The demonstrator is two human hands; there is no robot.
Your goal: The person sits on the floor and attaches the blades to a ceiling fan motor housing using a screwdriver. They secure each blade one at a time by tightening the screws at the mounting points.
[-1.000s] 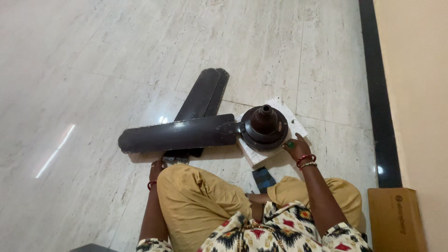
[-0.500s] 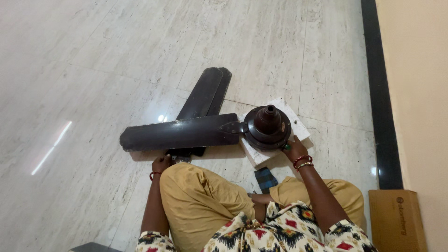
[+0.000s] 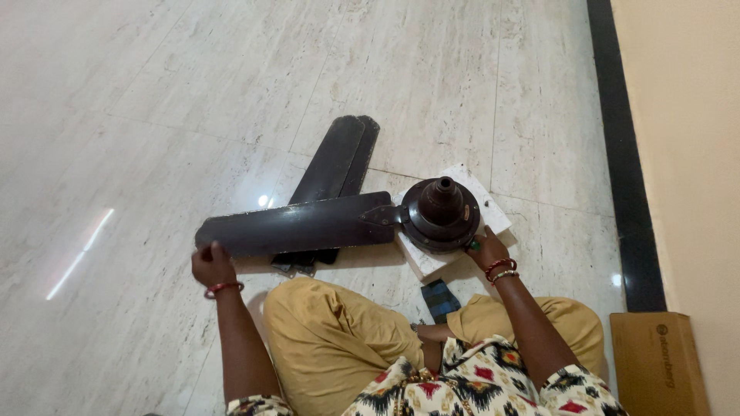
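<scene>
A dark brown ceiling fan motor (image 3: 439,214) rests on a white foam block (image 3: 486,202) on the marble floor. One long brown blade (image 3: 297,226) is attached to it and stretches left. My left hand (image 3: 211,264) grips the blade's outer tip. My right hand (image 3: 486,249) rests on the motor's near right edge. Two loose blades (image 3: 337,169) lie stacked on the floor behind and under the attached blade.
I sit cross-legged on the floor in tan trousers (image 3: 331,347). A small dark object (image 3: 440,299) lies on the floor by my knee. A brown cardboard box (image 3: 659,362) stands at the right by the cream wall (image 3: 678,139) and black skirting strip (image 3: 620,154).
My left hand has moved left from under the blade's middle out to its tip. My right hand stays at the motor. The fan has barely shifted.
</scene>
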